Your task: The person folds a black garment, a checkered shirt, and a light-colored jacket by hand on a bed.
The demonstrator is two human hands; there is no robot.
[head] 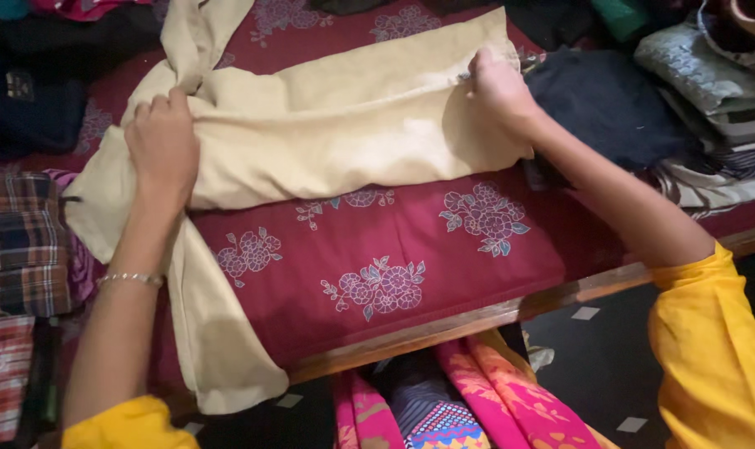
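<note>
A beige cloth garment [344, 125] lies spread across a maroon bed sheet with pale flower prints [394, 249]. My left hand [163, 145] presses down and bunches the garment's left part, fingers curled into the fabric. My right hand [498, 87] grips the garment's right edge near the far side of the bed. A long strip of the garment [215, 333] hangs over the bed's near edge at the left. I wear yellow sleeves [710, 349] and a thin bangle [132, 279] on the left wrist.
Folded checked cloths [19, 249] are stacked at the left. A dark garment [610, 100] and a pile of grey and striped clothes [710, 83] lie at the right. The bed's wooden edge [494, 316] runs across the front. Pink and orange patterned fabric [477, 399] covers my lap.
</note>
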